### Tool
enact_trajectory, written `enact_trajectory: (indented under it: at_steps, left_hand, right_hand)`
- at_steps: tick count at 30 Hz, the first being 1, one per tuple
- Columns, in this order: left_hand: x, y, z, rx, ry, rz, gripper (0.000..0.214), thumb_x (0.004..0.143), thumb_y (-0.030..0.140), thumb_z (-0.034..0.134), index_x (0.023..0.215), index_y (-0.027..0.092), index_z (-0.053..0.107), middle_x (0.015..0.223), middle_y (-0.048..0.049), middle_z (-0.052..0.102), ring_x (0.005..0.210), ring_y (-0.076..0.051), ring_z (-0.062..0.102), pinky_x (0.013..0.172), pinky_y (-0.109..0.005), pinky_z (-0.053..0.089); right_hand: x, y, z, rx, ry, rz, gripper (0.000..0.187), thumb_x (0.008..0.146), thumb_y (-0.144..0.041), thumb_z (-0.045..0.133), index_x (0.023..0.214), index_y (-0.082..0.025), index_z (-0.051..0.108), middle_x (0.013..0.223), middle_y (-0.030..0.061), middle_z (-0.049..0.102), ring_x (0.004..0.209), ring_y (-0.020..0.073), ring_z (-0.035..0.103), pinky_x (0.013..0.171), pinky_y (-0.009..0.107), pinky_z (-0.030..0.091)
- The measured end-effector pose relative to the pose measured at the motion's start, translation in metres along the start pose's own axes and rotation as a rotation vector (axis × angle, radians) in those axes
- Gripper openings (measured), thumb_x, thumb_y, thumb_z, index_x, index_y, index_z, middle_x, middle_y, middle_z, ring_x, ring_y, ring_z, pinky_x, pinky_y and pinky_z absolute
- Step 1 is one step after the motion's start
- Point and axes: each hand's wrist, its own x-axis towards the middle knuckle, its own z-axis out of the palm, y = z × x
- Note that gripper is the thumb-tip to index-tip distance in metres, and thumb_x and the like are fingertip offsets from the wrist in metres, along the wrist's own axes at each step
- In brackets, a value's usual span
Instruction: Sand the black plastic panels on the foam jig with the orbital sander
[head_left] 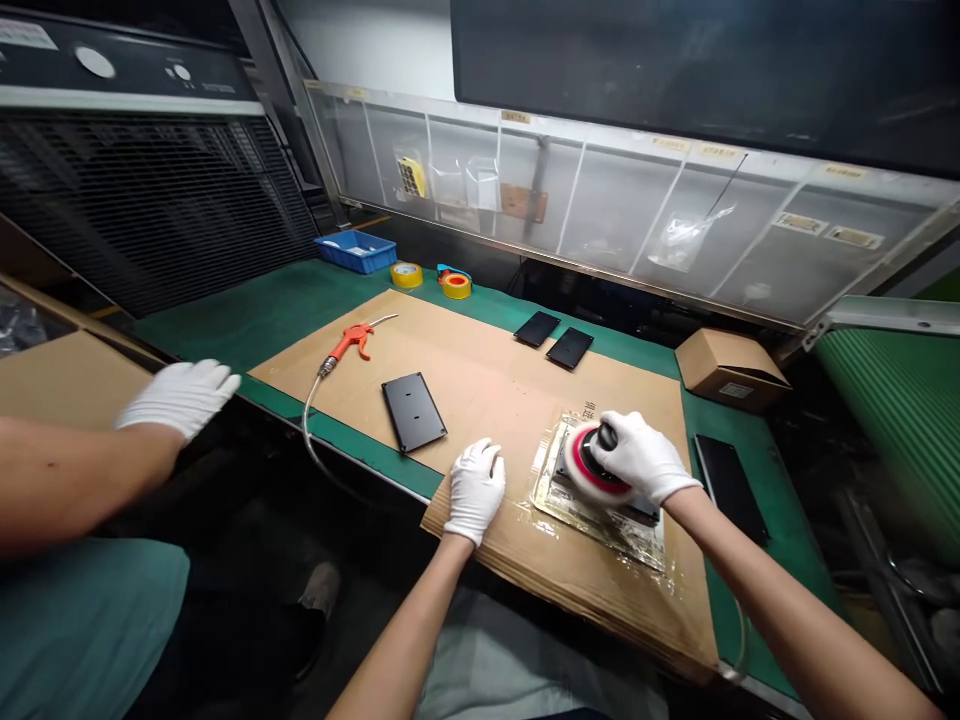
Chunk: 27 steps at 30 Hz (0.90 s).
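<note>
My right hand [646, 458], in a white glove, is wrapped around the black top of a round polisher [598, 468] with a red ring and a pale pad. Its pad lies over a black panel [646, 512], mostly hidden, on a tape-covered plate [577, 518]. My left hand [475, 488], also gloved, rests on the cardboard [495, 390] near its front edge, fingers slightly bent and holding nothing. Left of it lies a black rectangular plate [414, 411]. Farther left is an orange air blow gun [348, 346] with a clear hose.
Two black plates [553, 340] lie at the back, and a long black panel [729, 488] at right by a cardboard box [731, 368]. Tape rolls [406, 275] and a blue tray [356, 252] stand back left. A co-worker's gloved hand [182, 398] hovers at the left edge.
</note>
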Motion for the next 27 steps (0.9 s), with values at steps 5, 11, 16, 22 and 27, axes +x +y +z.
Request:
enact_trajectory:
  at_steps: [5, 11, 16, 22, 27]
  left_hand:
    - [-0.001, -0.001, 0.001, 0.017, 0.007, 0.011, 0.025, 0.093, 0.020, 0.056, 0.109, 0.017, 0.075, 0.125, -0.0140, 0.073, 0.117, -0.030, 0.067, 0.108, -0.047, 0.050]
    - [0.000, -0.001, 0.003, 0.021, 0.001, 0.025, 0.024, 0.093, 0.019, 0.056, 0.107, 0.017, 0.075, 0.125, -0.0133, 0.073, 0.117, -0.029, 0.067, 0.109, -0.046, 0.050]
    - [0.000, -0.001, 0.002, 0.009, -0.003, 0.022, 0.023, 0.093, 0.020, 0.057, 0.107, 0.018, 0.075, 0.126, -0.0133, 0.072, 0.119, -0.030, 0.067, 0.109, -0.046, 0.050]
    - [0.000, 0.001, 0.000, 0.005, -0.004, 0.030, 0.023, 0.094, 0.020, 0.056, 0.107, 0.017, 0.075, 0.126, -0.0137, 0.073, 0.118, -0.030, 0.067, 0.110, -0.046, 0.049]
    - [0.000, 0.001, 0.000, 0.016, -0.011, 0.031, 0.022, 0.093, 0.019, 0.058, 0.106, 0.017, 0.075, 0.126, -0.0136, 0.073, 0.118, -0.029, 0.067, 0.110, -0.047, 0.049]
  right_hand:
    - [0.007, -0.009, -0.004, -0.013, -0.020, 0.007, 0.040, 0.092, -0.052, 0.051, 0.123, -0.032, 0.066, 0.108, 0.0102, 0.062, 0.079, 0.0234, 0.063, 0.069, 0.032, 0.044]
    - [0.013, -0.023, -0.003, 0.009, -0.051, -0.121, 0.037, 0.092, -0.052, 0.052, 0.118, -0.031, 0.067, 0.101, 0.0084, 0.061, 0.075, 0.0217, 0.063, 0.068, 0.032, 0.044]
    - [0.016, -0.031, -0.004, -0.064, -0.006, 0.002, 0.037, 0.093, -0.048, 0.050, 0.116, -0.025, 0.068, 0.107, 0.0129, 0.060, 0.081, 0.0242, 0.065, 0.069, 0.033, 0.044]
    - [0.009, -0.038, -0.003, -0.041, -0.034, -0.065, 0.038, 0.095, -0.051, 0.048, 0.118, -0.026, 0.066, 0.107, 0.0117, 0.060, 0.078, 0.0227, 0.065, 0.068, 0.032, 0.044]
    - [0.006, -0.042, -0.004, -0.041, -0.029, -0.089, 0.035, 0.095, -0.048, 0.050, 0.116, -0.025, 0.066, 0.106, 0.0115, 0.060, 0.078, 0.0214, 0.064, 0.069, 0.031, 0.045]
